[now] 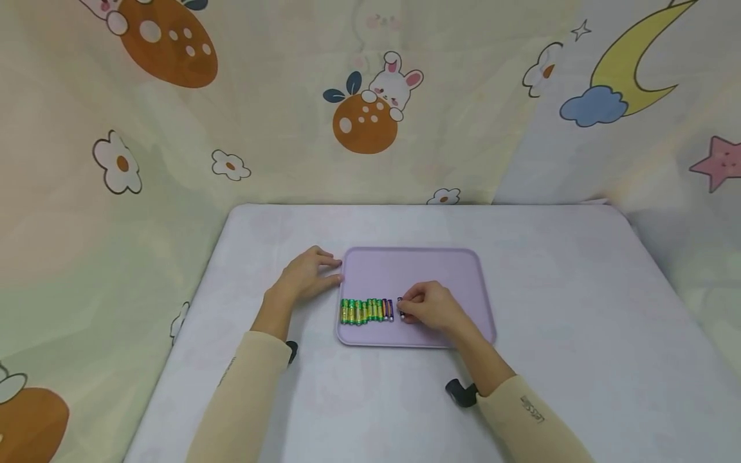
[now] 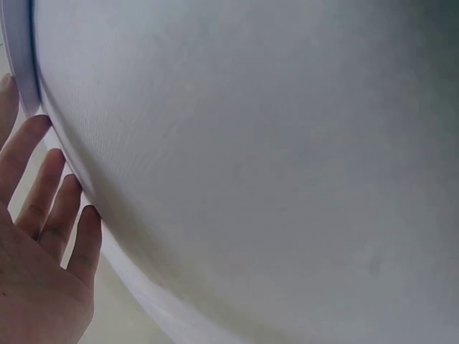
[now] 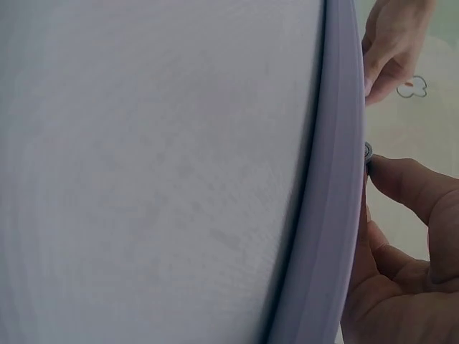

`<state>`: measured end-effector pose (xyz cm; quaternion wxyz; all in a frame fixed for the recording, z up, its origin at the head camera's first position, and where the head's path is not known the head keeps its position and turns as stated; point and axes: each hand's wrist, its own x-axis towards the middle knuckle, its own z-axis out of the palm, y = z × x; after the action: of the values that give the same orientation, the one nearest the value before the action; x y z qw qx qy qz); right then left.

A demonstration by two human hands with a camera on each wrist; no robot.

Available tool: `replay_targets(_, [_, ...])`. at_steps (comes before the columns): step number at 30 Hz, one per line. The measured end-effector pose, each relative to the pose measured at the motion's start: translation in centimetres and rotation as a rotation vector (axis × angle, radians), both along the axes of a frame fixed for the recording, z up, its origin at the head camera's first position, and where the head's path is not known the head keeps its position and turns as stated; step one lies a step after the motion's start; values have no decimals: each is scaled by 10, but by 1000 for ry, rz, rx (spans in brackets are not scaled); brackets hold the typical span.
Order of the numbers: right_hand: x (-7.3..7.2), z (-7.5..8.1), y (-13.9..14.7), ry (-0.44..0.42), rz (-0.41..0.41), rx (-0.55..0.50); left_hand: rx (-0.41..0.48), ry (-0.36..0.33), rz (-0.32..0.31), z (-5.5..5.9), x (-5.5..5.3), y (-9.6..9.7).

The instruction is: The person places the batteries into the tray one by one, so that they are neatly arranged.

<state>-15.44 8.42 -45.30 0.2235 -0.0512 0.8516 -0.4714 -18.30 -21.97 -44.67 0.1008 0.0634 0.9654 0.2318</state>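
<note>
My right hand (image 1: 431,305) pinches a small dark battery (image 1: 402,315) between thumb and fingers, low over the lilac tray (image 1: 417,267). In the right wrist view the silvery end of that battery (image 3: 368,153) peeks past the tray rim by the thumb. To its left, green-and-yellow batteries (image 1: 360,312) stand side by side in a row, followed by a pair of dark purple-and-orange batteries (image 1: 388,310). My left hand (image 1: 307,273) is at the tray's left edge, its extended fingers (image 2: 50,172) along the rim.
A white cloth covers the table (image 1: 579,289) around the tray. Behind hangs a patterned curtain (image 1: 278,96) with rabbits, flowers and a moon. A black wrist device (image 1: 461,393) sits under the right forearm, another (image 1: 292,351) by the left.
</note>
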Motion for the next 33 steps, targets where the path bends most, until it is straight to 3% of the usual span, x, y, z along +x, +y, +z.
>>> replay_targets(19, [5,9,3,55,38,46,-4,-7,-16,-1,-1,-3])
replay_targets(28, [-1,10,16,174,135,109,-11,-16,-1,0,-3,-10])
replay_targets(33, [-8,18,30,244,220,173,-30,-35,-13,2,-2,-6])
